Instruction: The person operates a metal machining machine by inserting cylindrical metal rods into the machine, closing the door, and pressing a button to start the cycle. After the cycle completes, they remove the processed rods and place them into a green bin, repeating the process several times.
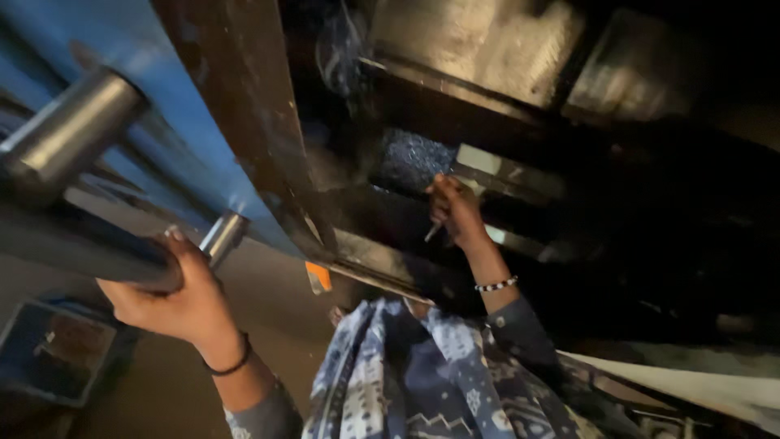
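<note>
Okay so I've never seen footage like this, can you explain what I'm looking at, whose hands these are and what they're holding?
This is one picture from a camera worn on a person's head, so both hands are that person's own. The left hand, with a dark wristband, grips a grey metal bar beside a blue machine panel. The right hand, with a beaded bracelet, reaches into a dark opening in the machine and holds a thin tool; what kind is too blurred to tell. A patterned blue and white cloth hangs below.
</note>
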